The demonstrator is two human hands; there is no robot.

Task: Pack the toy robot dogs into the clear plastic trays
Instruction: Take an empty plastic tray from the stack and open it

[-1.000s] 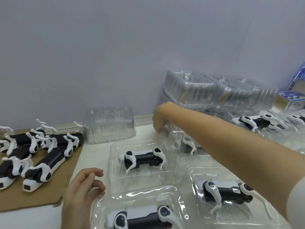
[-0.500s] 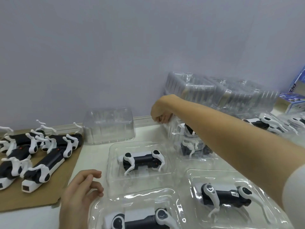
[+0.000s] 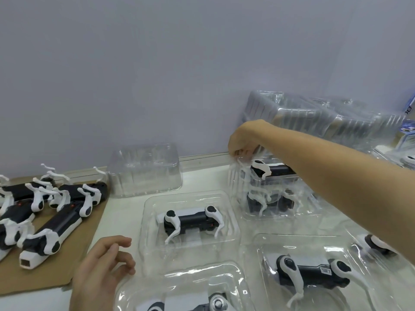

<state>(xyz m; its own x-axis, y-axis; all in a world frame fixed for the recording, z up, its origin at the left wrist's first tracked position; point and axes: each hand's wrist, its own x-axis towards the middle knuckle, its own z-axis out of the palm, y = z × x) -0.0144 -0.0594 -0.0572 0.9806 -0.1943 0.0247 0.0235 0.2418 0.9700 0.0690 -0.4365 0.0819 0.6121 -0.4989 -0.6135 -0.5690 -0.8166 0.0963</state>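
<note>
Several black-and-white dogs (image 3: 190, 221) in trays (image 3: 155, 199)

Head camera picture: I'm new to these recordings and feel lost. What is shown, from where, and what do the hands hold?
There is no machine: a person wears a camera on the head, looking down at their own hands. The right hand pinches the rim of a clear tray with a toy dog inside, above another packed tray. The left hand, fingers loosely curled, holds nothing. Loose dogs lie on cardboard at left; more packed trays lie on the white table.
</note>
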